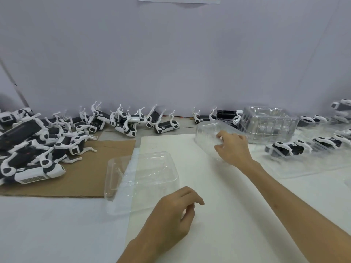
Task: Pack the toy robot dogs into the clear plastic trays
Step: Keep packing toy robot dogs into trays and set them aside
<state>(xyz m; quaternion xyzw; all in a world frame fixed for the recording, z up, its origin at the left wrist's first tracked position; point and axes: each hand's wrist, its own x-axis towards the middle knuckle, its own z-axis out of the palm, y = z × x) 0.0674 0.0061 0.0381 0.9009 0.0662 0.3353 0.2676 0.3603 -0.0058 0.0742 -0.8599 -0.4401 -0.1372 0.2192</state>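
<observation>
Judging from how things are lying, you are somewhere in the middle of the job. A few toy dogs are already sitting in trays at your right; the nearest packed dog (288, 149) is resting in its clear shell. Far more are waiting: a big heap of toy robot dogs (38, 149) is sprawling over the cardboard sheet (106, 158) at your left, and more loose dogs (125, 120) are lying along the foot of the wall, many with legs sticking up. A stack of spare trays (269, 122) is standing at the back right.

Your right hand (233, 149) is gripping a clear plastic tray (207, 133), fingers curled over its near edge, and the tray is sitting tilted just in front of that stack. Your left hand (171, 213) is hovering above the white table (57, 224) with its fingers loosely curled, holding nothing.

Just beyond it, an empty tray (144, 173) is lying flat, half on the cardboard's edge. Both trays are looking thin, glossy and nearly see-through, with rounded corners. The dogs are looking black-bodied with white legs and shoulder caps; some are showing barcode labels.
</observation>
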